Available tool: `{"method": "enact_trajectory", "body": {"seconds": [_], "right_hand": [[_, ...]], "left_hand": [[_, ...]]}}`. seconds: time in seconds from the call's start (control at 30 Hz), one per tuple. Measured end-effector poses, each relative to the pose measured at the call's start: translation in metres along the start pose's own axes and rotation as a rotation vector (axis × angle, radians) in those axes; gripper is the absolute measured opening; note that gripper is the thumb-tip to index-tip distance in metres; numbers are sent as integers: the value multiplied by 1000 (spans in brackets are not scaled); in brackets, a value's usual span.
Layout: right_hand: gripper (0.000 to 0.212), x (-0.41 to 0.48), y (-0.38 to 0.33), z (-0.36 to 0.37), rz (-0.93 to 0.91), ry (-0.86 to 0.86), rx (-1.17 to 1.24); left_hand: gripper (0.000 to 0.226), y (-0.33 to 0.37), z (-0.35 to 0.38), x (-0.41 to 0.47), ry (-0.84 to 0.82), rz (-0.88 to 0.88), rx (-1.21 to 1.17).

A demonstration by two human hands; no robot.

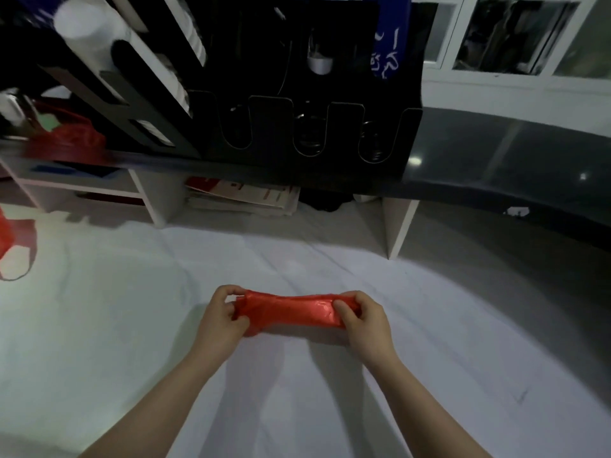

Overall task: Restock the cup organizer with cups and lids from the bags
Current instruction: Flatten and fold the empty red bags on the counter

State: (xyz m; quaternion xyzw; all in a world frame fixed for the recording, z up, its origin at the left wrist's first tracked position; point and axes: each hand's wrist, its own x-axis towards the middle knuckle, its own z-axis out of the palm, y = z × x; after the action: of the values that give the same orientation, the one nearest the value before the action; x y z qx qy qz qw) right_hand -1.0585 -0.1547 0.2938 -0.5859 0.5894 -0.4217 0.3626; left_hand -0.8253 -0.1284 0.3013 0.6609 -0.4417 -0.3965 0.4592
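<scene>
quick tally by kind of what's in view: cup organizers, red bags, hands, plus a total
cup organizer: 1
red bags: 3 (held bag, bag left of the organizer, bag cut off at the left edge)
hands: 2 (left hand, right hand, each gripping an end of the held bag)
total: 6

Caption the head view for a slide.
Left hand and right hand hold a red bag taut over the white sheet, before the black organizer holding white cups.
</scene>
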Motion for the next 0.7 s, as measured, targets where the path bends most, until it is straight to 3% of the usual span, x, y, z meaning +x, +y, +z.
{"method": "enact_trajectory", "body": {"seconds": [0.1,0.23,0.3,0.37,0.47,0.57,0.7], "right_hand": [[8,9,4,-2,120,64,47],[14,7,11,0,203,31,-30],[25,0,15,2,91,9,-308],[35,-5,15,5,-162,0,-553],[47,-8,7,18,-395,-214,-611],[55,-10,10,38,-494,-400,-675],[53,-14,22,57,-490,-430,-737]], "left_hand": [[45,0,-6,3,-95,-45,-89],[45,-4,-4,4,-91,-89,-178],[43,-6,0,2,-76,-84,-153],[42,-8,5,1,-74,-78,-129],[41,-7,14,1,-115,-77,-121],[43,-9,22,0,-133,-61,-87],[50,-17,26,-3,-151,-64,33]]}}
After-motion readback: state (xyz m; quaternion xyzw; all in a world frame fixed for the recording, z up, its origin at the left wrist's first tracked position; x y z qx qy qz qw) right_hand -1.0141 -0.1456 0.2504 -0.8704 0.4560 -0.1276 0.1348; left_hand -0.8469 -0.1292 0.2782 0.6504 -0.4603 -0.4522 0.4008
